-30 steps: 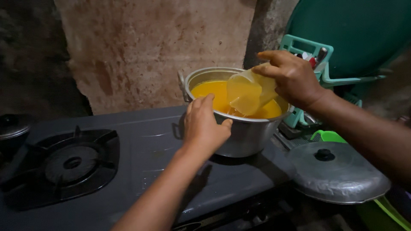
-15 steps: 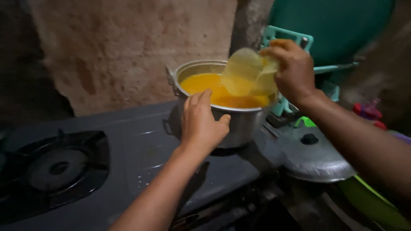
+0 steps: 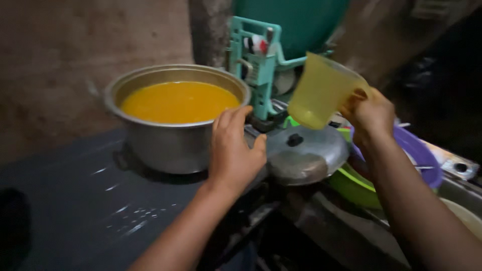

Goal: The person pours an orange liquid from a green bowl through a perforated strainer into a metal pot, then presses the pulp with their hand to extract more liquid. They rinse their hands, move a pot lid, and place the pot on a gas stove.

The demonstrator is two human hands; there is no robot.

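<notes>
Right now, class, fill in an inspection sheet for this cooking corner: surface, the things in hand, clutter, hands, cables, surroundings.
Surface: dark stove top, with pale smears near the front edge.
Things in hand: metal pot of orange liquid, uncovered; translucent yellow jug, tilted, lifted clear of the pot.
Clutter: metal lid with a black knob lying right of the pot; green bowl; purple basin; teal rack.
Hands: left hand open at the pot's right side; right hand gripping the jug's handle.
Cables: nothing seen.
Surroundings: rough brown wall; green tank behind the rack; dim light.
</notes>
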